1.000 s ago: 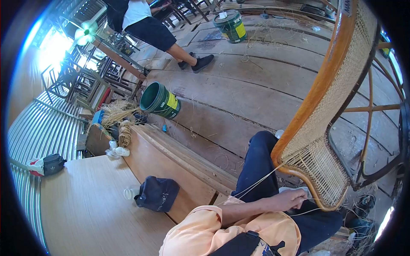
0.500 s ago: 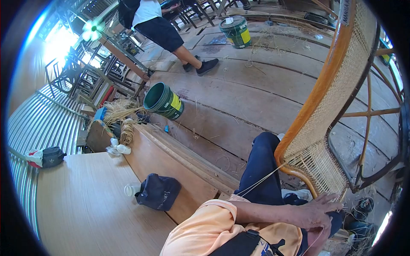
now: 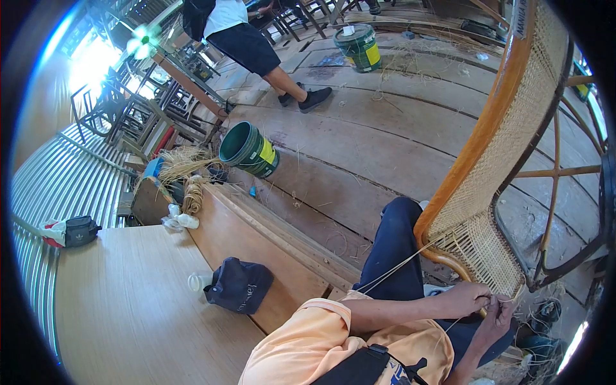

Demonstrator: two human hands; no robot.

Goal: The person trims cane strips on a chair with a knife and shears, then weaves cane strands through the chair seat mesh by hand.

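A chair with an orange-brown wooden frame (image 3: 471,157) and a woven cane seat (image 3: 482,253) stands at the right. My left hand (image 3: 471,299) is closed at the lower end of the seat, its fingertips pinching a thin cane strand. Touching it, my right hand (image 3: 497,319) is also pinched shut on cane at the weave's edge, though its fingers partly hide the strand. Long pale cane strands (image 3: 401,264) stretch from the frame across my dark trouser leg. The weave near my hands is looser, with open gaps.
A dark blue cloth bag (image 3: 239,285) and a clear jar (image 3: 199,281) lie on the wooden table (image 3: 128,301) at left. Green buckets (image 3: 249,149) stand on the plank floor. Cane bundles (image 3: 186,165) lie beyond the table. Another person (image 3: 247,48) stands farther back.
My left hand was spread over the seat's edge; now its fingers are closed. My right hand has come up from below to meet it at the weave.
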